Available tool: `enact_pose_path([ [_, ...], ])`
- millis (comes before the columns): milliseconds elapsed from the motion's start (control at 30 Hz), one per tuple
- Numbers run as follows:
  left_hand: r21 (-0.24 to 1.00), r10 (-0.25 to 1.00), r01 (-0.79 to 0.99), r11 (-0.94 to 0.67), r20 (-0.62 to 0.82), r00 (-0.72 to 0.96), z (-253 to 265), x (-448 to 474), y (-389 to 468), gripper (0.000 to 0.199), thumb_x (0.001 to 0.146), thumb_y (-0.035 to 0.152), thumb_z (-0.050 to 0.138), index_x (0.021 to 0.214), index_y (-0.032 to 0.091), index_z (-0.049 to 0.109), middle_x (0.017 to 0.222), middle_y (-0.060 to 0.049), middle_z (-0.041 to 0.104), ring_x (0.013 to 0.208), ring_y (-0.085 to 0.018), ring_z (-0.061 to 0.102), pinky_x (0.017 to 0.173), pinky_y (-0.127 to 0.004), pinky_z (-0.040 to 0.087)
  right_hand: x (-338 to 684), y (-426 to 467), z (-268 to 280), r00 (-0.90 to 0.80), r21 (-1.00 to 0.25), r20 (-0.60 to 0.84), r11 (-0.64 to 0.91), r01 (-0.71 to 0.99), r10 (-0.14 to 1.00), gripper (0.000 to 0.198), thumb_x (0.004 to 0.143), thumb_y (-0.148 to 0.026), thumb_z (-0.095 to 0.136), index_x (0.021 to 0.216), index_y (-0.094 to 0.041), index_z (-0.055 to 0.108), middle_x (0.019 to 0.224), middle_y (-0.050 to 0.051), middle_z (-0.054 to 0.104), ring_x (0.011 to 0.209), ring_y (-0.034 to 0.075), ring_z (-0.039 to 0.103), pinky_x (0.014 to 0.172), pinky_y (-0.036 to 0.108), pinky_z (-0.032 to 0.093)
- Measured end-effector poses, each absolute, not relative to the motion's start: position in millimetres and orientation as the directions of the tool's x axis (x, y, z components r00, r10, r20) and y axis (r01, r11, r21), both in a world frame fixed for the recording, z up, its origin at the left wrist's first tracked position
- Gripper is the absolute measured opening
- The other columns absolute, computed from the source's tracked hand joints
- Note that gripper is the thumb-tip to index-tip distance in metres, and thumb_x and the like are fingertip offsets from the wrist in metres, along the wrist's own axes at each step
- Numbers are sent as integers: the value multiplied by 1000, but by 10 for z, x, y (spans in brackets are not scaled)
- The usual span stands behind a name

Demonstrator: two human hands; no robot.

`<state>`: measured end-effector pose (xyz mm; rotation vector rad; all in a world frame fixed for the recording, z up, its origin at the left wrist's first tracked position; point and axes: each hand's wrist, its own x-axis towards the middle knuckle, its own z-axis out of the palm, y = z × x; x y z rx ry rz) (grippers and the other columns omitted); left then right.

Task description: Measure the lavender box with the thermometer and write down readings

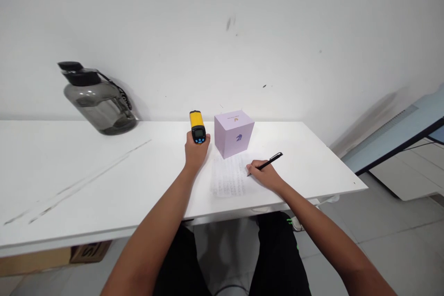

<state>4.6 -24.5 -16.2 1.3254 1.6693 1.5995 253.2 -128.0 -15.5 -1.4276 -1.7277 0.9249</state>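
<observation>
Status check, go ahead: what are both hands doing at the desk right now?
Left hand grips yellow thermometer gun, upright. Right hand holds black pen, tip on paper sheet. Lilac box sits between, apart from both hands.

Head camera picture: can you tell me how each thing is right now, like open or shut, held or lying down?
Left hand: closed around the thermometer gun.
Thermometer gun: held upright, screen facing the camera.
Right hand: gripping the pen.
Pen: held, tip on the paper.
Paper: lying flat on the table, already written on.
Purple box: closed, standing on the table.
Water jug: lid shut, standing on the table.
</observation>
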Motion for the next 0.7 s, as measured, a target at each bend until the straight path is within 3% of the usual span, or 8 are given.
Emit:
enact_pose_path([
  [267,940,868,311,-144,270,-416,-148,45,-250,36,73,47,71,94,24,53,79,1,63,69,-16,60,64,-29,47,2527,-1265,-161,-140,-887,81,135,442,987,36,85,-48,57,62,-21,59,59,-1,50,62,15,47,61,30,35],
  [700,952,870,271,-144,252,-424,-68,65,-349,46,74,42,74,110,25,50,86,0,64,75,-18,63,70,-32,48,2521,-1255,-137,-131,-907,77,124,403,988,34,86,-48,59,66,-21,62,59,-2,50,60,15,46,61,29,34],
])
